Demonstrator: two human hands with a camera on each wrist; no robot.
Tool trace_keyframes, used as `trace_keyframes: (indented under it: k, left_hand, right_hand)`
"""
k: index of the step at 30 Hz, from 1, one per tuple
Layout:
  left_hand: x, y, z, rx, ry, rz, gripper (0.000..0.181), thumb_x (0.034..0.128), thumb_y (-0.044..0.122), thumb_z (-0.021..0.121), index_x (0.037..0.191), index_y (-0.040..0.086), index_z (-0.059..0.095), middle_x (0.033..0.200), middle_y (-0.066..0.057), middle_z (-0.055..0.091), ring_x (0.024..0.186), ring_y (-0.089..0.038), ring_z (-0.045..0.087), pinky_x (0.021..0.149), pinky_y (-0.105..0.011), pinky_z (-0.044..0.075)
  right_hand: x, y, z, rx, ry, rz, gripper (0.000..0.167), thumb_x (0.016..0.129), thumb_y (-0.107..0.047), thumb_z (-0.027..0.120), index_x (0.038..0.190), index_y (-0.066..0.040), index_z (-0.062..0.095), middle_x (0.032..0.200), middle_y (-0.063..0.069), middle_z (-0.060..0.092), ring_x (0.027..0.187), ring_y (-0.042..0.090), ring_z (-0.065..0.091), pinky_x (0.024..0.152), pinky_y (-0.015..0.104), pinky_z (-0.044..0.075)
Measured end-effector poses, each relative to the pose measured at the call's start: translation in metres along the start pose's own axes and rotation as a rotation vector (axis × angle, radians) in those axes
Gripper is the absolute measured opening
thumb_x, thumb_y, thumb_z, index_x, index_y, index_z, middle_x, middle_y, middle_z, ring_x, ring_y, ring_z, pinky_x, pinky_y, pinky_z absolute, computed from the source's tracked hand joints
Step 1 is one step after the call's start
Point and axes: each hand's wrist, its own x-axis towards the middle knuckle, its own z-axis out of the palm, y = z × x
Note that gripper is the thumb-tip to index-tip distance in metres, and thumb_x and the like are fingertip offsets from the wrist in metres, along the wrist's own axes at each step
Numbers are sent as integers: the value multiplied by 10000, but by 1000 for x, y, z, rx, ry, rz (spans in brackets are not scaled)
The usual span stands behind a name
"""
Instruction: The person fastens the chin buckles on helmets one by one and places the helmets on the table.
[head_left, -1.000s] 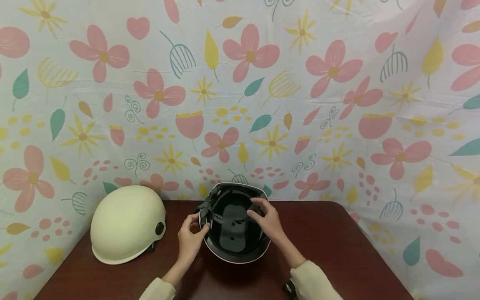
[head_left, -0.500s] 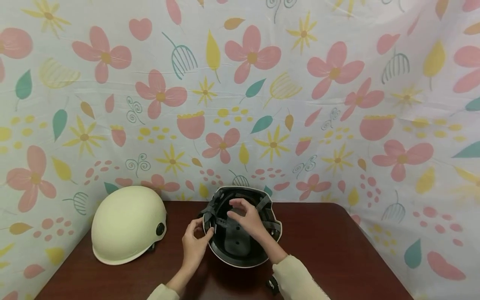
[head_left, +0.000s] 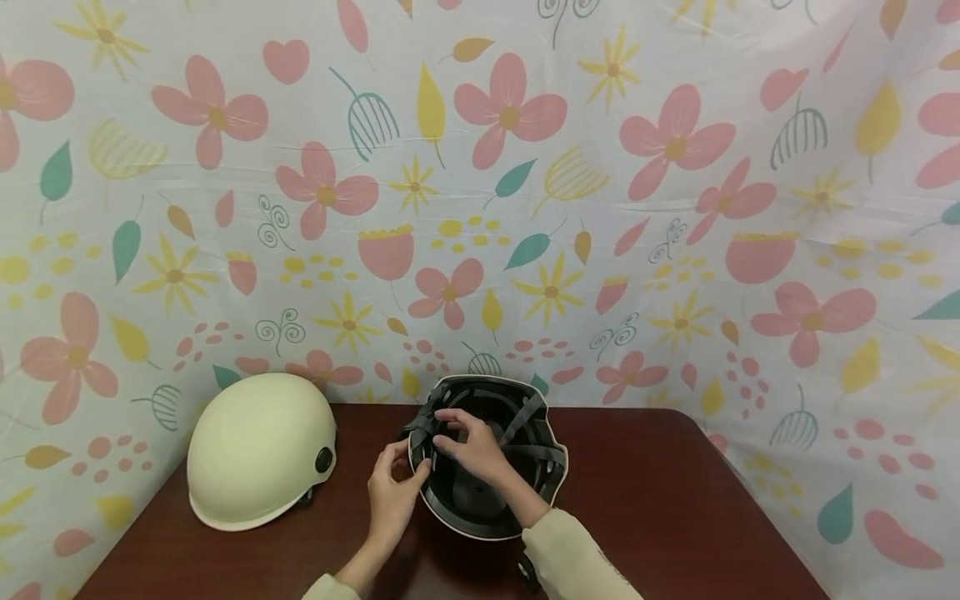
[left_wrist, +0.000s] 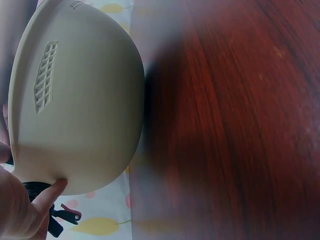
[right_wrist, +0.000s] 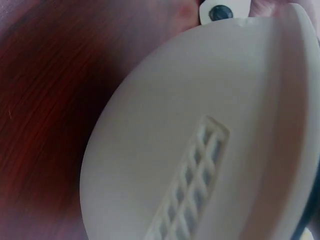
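An upturned cream helmet (head_left: 450, 508) lies on its crown in front of me, its black lining and grey straps (head_left: 525, 417) showing. My left hand (head_left: 393, 492) grips its left rim, thumb at the inner edge. In the left wrist view a fingertip (left_wrist: 59, 187) presses the cream shell (left_wrist: 85, 115) beside black strap hardware (left_wrist: 67, 215). Over the helmet's opening, my right hand (head_left: 480, 454) reaches to the left inner side, thumb and forefinger apart near the left strap; its other fingers are hidden. The right wrist view shows mostly the vented shell (right_wrist: 150, 140).
A second cream helmet (head_left: 258, 450), dome up with a round black button on its side, stands to the left on the dark red-brown table (head_left: 660, 500). A flower-printed cloth (head_left: 480, 208) hangs right behind the table.
My right hand has moved left, from the helmet's right inner side across to its left side. The helmet has shifted slightly right in view, the left hand still gripping its rim.
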Motion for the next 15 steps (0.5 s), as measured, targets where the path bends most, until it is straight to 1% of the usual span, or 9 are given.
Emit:
trace_keyframes:
  k: [4,6,9,15]
  left_hand:
    - [0,0,1,-23,-1,-7,336,846,71,744,1171,94,663,1130,-111,643,969,-182,558,671,-174,504]
    - [0,0,1,-31,-1,-5,336,845,68,744,1171,89,663,1117,-115,641,955,-186,568,654,-156,502]
    - [-2,0,2,-32,-4,-8,340,847,69,742,1177,88,660,1120,-118,641,945,-186,585,644,-147,506]
    - [-3,-1,4,-39,-5,-20,340,842,68,746,1171,97,664,1125,-113,650,938,-173,593,638,-149,508]
  right_hand:
    - [1,1,4,-36,-8,0,381,956,-178,630,1323,-87,581,1379,151,574,1271,389,523,978,546,465]
    - [1,1,5,-46,-4,3,378,953,-175,635,1318,-89,587,1371,149,581,1265,382,529,970,534,467]
    - [1,1,9,-56,4,2,374,942,-166,647,1305,-87,598,1342,143,601,1245,363,546,960,504,476]
    - [1,2,15,-74,39,-31,358,906,-110,682,1253,-46,618,1208,156,650,1125,337,599,894,400,501]
